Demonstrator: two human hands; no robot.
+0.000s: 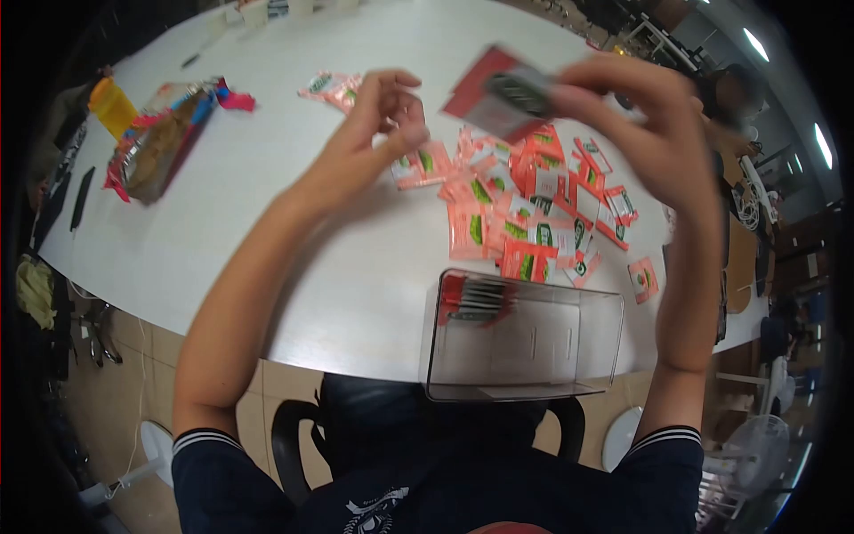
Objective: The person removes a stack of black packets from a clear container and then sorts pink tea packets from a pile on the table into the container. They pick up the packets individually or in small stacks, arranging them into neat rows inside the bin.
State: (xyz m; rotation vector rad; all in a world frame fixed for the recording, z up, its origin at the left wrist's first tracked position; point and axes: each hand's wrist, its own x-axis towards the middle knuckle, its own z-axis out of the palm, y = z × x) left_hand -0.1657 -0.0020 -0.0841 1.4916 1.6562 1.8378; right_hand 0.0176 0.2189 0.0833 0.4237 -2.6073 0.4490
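Note:
Between the thumb and fingers of my right hand (645, 125) is a red-and-white tea bag sachet (503, 96) with a dark green label, raised above the table and slightly blurred. My left hand (381, 123) hovers to its left, fingers loosely curled and apart, with nothing seen in it. Below both hands lies a loose pile of pink-and-white tea bag sachets (544, 233). A clear plastic bin (551, 347) stands at the near table edge. Inside its left end, a row of sachets (478, 298) stands packed together.
An opened foil bag (165, 147) lies at the left of the white table (356, 267), beside a yellow container (111, 109). More sachets (331, 89) sit behind my left hand. Cups (255, 12) stand along the far edge. A chair armrest (289, 445) is below.

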